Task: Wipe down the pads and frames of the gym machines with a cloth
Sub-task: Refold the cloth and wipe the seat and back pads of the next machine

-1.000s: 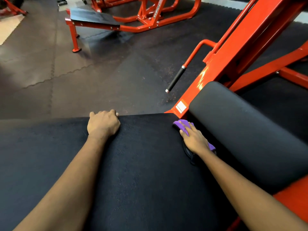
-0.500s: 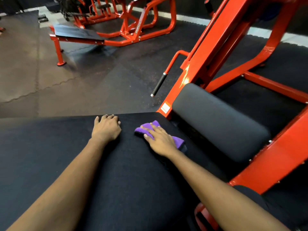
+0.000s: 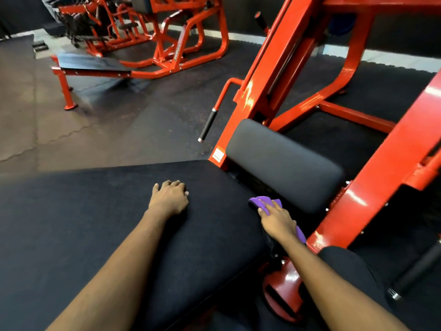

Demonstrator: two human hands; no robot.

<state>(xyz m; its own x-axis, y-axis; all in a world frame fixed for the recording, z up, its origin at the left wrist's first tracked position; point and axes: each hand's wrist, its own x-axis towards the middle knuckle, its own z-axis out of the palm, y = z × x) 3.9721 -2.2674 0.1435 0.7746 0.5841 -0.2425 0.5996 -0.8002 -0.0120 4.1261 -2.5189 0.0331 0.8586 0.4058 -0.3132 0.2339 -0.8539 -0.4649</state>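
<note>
Fingers (image 3: 271, 208) of right hand (image 3: 278, 222) straight, pressing purple cloth (image 3: 259, 201) flat | cloth sits on right edge of big black pad (image 3: 95, 223); just beside smaller pad (image 3: 286, 163) | left hand (image 3: 169, 198) rests mid-pad; fingers loosely bent, holding nothing | red frame (image 3: 358, 206) near cloth

This is a gym. A red steel machine frame (image 3: 281, 75) rises at the right, carrying a black cushion (image 3: 284, 163), with a wide black pad (image 3: 95, 223) in front. A handle (image 3: 208, 124) with a black grip juts from the frame's left side. Dark rubber floor mats (image 3: 107, 139) with wavy interlocking seams cover the ground; at the far left stand a flat bench (image 3: 93, 64) and more red machines (image 3: 167, 32).
</note>
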